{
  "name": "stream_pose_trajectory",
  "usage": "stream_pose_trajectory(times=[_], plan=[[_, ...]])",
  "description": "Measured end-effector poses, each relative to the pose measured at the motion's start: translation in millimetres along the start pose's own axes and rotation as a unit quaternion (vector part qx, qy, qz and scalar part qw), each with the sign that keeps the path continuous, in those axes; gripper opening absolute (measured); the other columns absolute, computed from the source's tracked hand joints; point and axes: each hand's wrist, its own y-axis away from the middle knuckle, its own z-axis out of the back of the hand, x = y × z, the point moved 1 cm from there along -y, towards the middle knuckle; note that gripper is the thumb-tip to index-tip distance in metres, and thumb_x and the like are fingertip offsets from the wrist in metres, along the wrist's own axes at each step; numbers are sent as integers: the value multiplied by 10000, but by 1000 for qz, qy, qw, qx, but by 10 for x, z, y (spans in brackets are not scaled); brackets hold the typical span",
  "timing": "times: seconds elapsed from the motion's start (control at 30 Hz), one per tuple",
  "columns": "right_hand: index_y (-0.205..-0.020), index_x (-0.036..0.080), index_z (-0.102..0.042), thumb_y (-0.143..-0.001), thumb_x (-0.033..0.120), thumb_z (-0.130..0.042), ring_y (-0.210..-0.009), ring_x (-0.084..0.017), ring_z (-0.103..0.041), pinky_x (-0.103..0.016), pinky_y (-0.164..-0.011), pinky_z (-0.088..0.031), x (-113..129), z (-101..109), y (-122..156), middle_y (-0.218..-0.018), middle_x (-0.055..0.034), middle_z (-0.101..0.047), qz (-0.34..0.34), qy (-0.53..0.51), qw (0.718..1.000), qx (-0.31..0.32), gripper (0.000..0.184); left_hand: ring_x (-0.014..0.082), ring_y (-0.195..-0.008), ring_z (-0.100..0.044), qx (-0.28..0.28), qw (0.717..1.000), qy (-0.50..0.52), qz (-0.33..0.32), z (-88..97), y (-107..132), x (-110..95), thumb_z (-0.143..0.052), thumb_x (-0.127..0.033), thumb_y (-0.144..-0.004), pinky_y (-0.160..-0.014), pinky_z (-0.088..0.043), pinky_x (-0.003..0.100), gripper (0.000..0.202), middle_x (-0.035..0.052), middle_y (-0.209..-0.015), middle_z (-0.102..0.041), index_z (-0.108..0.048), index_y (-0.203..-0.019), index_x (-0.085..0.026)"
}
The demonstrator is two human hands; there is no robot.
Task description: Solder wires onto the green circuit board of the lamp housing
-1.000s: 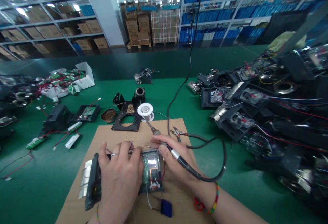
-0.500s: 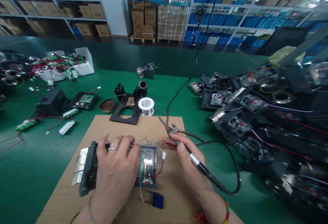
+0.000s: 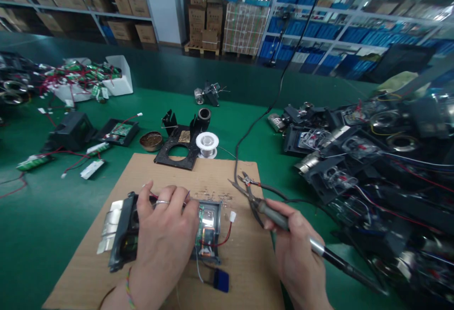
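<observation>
My left hand (image 3: 165, 234) lies over a black device (image 3: 124, 236) on a cardboard sheet (image 3: 156, 177), its fingers curled down on the housing and a thin wire. An open part of the device shows a green circuit board (image 3: 207, 227) with a red wire ending in a white connector (image 3: 232, 216). My right hand (image 3: 296, 253) grips a soldering iron (image 3: 273, 210), its tip pointing up and left over the cardboard, away from the device. A small blue part (image 3: 221, 280) hangs on a wire below the device.
A solder spool (image 3: 207, 142), a black holder plate (image 3: 177, 151) and a brass tip-cleaner dish (image 3: 151, 140) sit beyond the cardboard. Red-handled pliers (image 3: 250, 182) lie at its right edge. A heap of black devices (image 3: 372, 159) fills the right; boards and wires (image 3: 85, 83) lie left.
My right hand has drawn the soldering iron away from the device, down and to the right. The white connector came into view. My left hand stays on the device.
</observation>
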Motion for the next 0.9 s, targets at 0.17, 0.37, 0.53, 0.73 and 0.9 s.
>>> stream_pose_trajectory(times=[0.17, 0.37, 0.53, 0.73, 0.9], plan=[[-684, 226, -533, -911, 432, -678, -513, -142, -535, -250, -550, -447, 61, -52, -50, -534, 42, -576, -8, -53, 998, -35, 339, 308, -900, -628, 1, 1000, 2, -9, 3, 2, 8, -535, -185, -932, -1046, -373, 669, 228, 47, -847, -685, -689, -770, -233], [-667, 230, -502, -951, 406, -642, -555, -158, -529, -261, -574, -438, 9, -122, 7, -530, 38, -550, -28, -56, 998, 5, 362, 319, -929, -640, -13, 1000, -4, -12, -5, -2, 6, -508, -208, -953, -1052, -364, 668, 250, 60, -882, -714, -696, -789, -227], [-675, 227, -483, -986, 382, -633, -554, -143, -491, -245, -542, -401, 10, -163, 119, -561, 40, -530, -28, -48, 998, 37, 378, 333, -929, -639, -11, 1000, 8, -10, 2, -1, 9, -508, -209, -934, -1035, -367, 665, 250, 75, -910, -727, -688, -763, -237], [-679, 233, -446, -1027, 369, -566, -550, -130, -443, -238, -520, -370, 72, -254, 194, -592, 46, -472, 18, 27, 997, 63, 392, 337, -932, -634, -7, 1000, 3, -13, 12, -26, 5, -511, -225, -937, -1022, -378, 653, 245, 74, -908, -720, -686, -767, -247], [-673, 239, -434, -1015, 366, -555, -538, -133, -446, -240, -503, -382, 68, -300, 172, -598, 41, -465, 23, 56, 997, 53, 385, 334, -953, -642, -10, 1000, 16, -4, 1, -16, 6, -524, -220, -940, -1052, -355, 657, 239, 63, -924, -728, -687, -767, -246]])
